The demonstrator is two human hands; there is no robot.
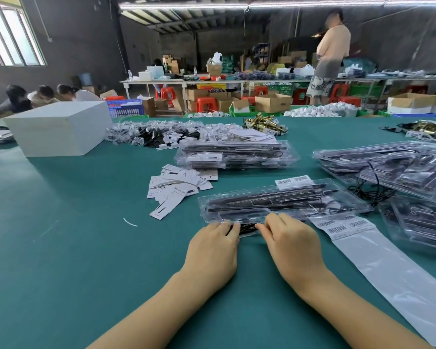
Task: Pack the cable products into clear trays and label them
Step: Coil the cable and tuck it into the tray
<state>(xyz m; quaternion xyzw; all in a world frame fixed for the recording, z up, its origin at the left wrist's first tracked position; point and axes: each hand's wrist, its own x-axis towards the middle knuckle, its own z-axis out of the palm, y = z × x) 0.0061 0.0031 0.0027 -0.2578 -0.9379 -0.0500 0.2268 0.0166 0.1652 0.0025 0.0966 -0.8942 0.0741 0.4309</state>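
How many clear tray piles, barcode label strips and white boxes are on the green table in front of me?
Clear tray piles: 4
Barcode label strips: 2
White box: 1
Total: 7

Left hand (213, 244) and right hand (291, 241) pinch black cable bundle (246, 228) at clear tray (275, 201) near edge.

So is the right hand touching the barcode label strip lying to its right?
Apart. The head view shows the right hand at the near edge of the clear tray, with green table visible between it and the barcode label strip.
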